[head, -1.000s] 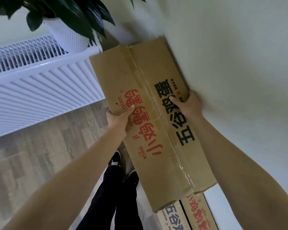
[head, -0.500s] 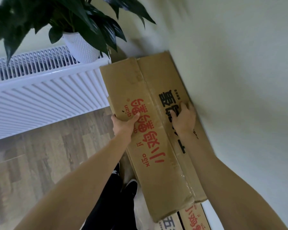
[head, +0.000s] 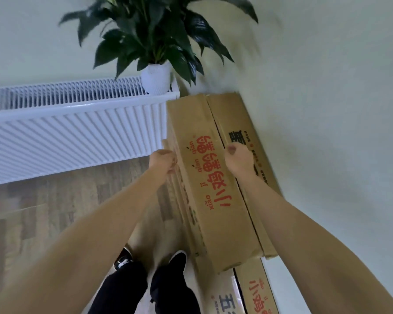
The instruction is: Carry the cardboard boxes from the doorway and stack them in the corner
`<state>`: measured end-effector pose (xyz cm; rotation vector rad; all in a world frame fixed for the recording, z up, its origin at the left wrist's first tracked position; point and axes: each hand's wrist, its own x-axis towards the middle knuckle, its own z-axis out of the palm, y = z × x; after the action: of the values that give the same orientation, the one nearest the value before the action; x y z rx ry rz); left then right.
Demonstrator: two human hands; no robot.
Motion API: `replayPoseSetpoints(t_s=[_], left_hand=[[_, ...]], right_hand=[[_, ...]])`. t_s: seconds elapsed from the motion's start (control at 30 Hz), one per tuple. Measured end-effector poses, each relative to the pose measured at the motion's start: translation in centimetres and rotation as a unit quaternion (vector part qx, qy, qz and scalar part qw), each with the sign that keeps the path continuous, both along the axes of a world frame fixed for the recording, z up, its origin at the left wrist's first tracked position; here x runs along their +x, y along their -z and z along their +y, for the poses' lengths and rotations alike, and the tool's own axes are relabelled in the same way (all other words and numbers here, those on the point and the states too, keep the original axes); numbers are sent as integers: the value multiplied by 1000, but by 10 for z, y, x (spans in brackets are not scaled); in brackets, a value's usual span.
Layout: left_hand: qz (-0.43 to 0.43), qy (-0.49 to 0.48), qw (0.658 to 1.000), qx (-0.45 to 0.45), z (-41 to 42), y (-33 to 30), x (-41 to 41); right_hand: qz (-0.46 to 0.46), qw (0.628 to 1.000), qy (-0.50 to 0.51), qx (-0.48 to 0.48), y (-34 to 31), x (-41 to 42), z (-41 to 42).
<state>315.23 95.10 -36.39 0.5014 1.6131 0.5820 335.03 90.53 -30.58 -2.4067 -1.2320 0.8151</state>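
Note:
A long brown cardboard box (head: pixel 216 191) with red and black print lies flat on top of a stack in the corner, against the right wall. Under it, another printed box (head: pixel 256 293) sticks out at the near end, and the edges of lower boxes (head: pixel 186 207) show along the left side. My left hand (head: pixel 163 163) is at the top box's left edge with its fingers curled against the side. My right hand (head: pixel 238 159) rests on the box's top near the centre seam, closed into a fist with the thumb tip showing.
A white radiator (head: pixel 77 134) runs along the far wall, its end almost touching the stack. A potted plant (head: pixel 156 77) in a white pot stands on the radiator's end. Wooden floor (head: pixel 55 211) lies to the left. My feet (head: pixel 168 268) stand just beside the stack.
The top box has settled lower, square into the corner. My right hand moved from the box's right edge onto its top and closed. My left thumb came off the top face.

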Motion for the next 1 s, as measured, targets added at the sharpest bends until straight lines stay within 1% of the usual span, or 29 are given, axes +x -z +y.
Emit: replayPoseSetpoints(t_s=[0.07, 0.13, 0.17, 0.23, 0.27, 0.37, 0.5, 0.57, 0.63, 0.73, 0.8, 0.9, 0.93, 0.97, 1.0], left_hand=[[-17, -22, 999, 30, -8, -30, -47], [-26, -47, 996, 67, -19, -71, -118], [-32, -54, 994, 85, -23, -85, -139], [-29, -98, 987, 122, -38, -127, -224], [-23, -116, 983, 140, -44, -143, -259], [16, -179, 963, 202, -93, -193, -418], [71, -225, 944, 231, -184, -240, -599], [103, -251, 929, 251, -230, -264, -686], [140, -295, 908, 263, -289, -288, -786], [184, -355, 879, 261, -360, -302, -895], [203, -402, 855, 258, -400, -306, -954], [201, -484, 816, 245, -455, -299, -1049], [199, -503, 807, 237, -471, -295, -1085], [190, -515, 804, 230, -482, -291, -1108], [188, -525, 800, 221, -495, -285, -1145]], right_hand=[[3, 999, -27, 29, -30, -43, 0], [13, 995, -82, 56, -68, -106, 3], [20, 993, -100, 62, -80, -125, 4], [45, 983, -160, 73, -116, -200, 5], [65, 980, -175, 77, -130, -229, 3], [119, 960, -235, 92, -175, -377, -9], [123, 933, -317, 121, -211, -572, -47], [146, 918, -351, 116, -227, -675, -64], [169, 893, -402, 112, -245, -796, -96], [219, 858, -458, 84, -259, -934, -131], [254, 838, -480, 60, -263, -1011, -152], [263, 811, -521, 38, -256, -1128, -181], [265, 798, -541, 36, -251, -1174, -190], [260, 789, -555, 41, -247, -1203, -196], [256, 777, -574, 49, -237, -1251, -202]])
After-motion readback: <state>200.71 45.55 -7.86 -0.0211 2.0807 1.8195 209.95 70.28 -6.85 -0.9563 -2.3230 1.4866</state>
